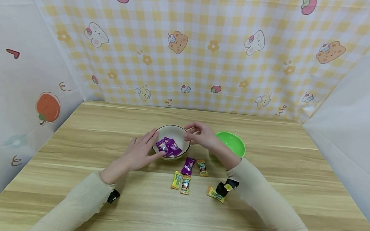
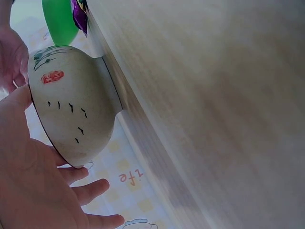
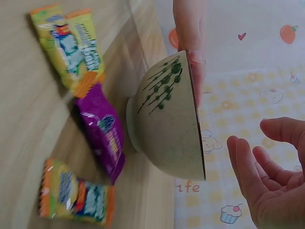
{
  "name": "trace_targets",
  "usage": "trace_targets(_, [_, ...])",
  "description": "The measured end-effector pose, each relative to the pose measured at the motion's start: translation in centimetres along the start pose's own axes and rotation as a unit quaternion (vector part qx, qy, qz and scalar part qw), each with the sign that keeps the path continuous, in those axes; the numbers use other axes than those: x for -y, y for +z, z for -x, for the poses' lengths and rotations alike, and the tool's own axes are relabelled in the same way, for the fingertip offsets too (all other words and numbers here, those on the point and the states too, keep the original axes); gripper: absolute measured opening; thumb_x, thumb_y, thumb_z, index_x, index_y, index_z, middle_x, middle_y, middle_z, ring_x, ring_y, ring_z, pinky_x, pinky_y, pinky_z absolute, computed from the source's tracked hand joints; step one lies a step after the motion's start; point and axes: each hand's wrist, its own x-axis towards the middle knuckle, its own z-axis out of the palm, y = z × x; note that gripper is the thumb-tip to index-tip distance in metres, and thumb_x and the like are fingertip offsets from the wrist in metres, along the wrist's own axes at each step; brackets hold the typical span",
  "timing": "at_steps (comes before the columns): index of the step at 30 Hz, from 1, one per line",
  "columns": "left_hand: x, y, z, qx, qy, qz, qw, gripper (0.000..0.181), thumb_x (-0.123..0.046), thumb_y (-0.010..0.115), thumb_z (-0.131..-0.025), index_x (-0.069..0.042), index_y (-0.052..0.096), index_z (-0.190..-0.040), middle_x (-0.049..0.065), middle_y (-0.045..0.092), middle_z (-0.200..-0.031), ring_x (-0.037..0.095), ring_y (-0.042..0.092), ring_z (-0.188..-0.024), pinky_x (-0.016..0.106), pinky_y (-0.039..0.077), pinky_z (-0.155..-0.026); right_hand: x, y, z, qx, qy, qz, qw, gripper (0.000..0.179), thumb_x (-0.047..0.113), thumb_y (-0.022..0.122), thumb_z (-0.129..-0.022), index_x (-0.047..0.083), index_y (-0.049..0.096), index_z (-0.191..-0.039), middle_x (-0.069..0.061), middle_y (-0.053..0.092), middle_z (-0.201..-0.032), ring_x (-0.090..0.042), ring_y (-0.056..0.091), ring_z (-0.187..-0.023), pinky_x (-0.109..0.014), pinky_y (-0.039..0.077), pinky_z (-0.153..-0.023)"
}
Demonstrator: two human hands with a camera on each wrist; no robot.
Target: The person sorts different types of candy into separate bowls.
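Observation:
A cream ceramic bowl (image 1: 177,133) with a dark rim holds several purple-wrapped candies (image 1: 169,147). My left hand (image 1: 140,152) rests on the bowl's left side, fingers spread, with the thumb along the near rim. In the left wrist view, those fingers reach past the rim of the bowl (image 2: 76,105). Over the bowl's right edge hovers my right hand (image 1: 203,136), its fingers loosely bent. The right wrist view shows a gap between this hand (image 3: 271,176) and the bowl (image 3: 164,133), with nothing between thumb and fingers.
A green bowl (image 1: 231,141) stands to the right, partly behind my right forearm. In front of the bowls lie a purple candy (image 1: 188,166) and several yellow-orange candies (image 1: 203,168); one yellow candy (image 1: 213,194) is partly behind the right wrist camera. A checked cloth hangs behind the table.

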Motion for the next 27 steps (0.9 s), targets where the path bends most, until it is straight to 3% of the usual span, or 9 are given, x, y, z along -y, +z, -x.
trace_targets(9, [0.0, 0.0, 0.0, 0.002, 0.002, -0.001, 1.0000, 0.085, -0.064, 0.032, -0.083, -0.004, 0.015, -0.141, 0.012, 0.010, -0.145, 0.036, 0.018, -0.127, 0.059, 0.009, -0.096, 0.0, -0.9, 3.6, 0.032, -0.013, 0.059, 0.9977, 0.030, 0.003, 0.054, -0.085, -0.010, 0.049, -0.112, -0.021, 0.058, -0.093, -0.036, 0.057, -0.085, -0.041, 0.049, -0.072])
trace_targets(17, [0.0, 0.1, 0.0, -0.001, 0.001, -0.003, 1.0000, 0.085, -0.064, 0.033, -0.083, -0.003, 0.016, -0.140, 0.013, 0.012, -0.145, 0.036, 0.019, -0.127, 0.059, 0.009, -0.096, -3.3, -1.4, 3.9, 0.026, -0.031, 0.102, 0.9940, 0.028, 0.010, 0.058, -0.085, -0.004, 0.053, -0.109, -0.009, 0.060, -0.088, -0.022, 0.058, -0.079, -0.037, 0.049, -0.068])
trace_targets(27, [-0.2, -0.1, 0.0, 0.001, 0.001, -0.003, 1.0000, 0.085, -0.063, 0.034, -0.084, -0.003, 0.016, -0.140, 0.013, 0.011, -0.145, 0.036, 0.019, -0.126, 0.060, 0.009, -0.096, -5.3, -0.8, 4.2, 0.046, 0.002, 0.072, 0.9963, 0.032, 0.006, 0.057, -0.084, -0.008, 0.050, -0.112, -0.016, 0.058, -0.095, -0.025, 0.058, -0.080, -0.036, 0.050, -0.066])
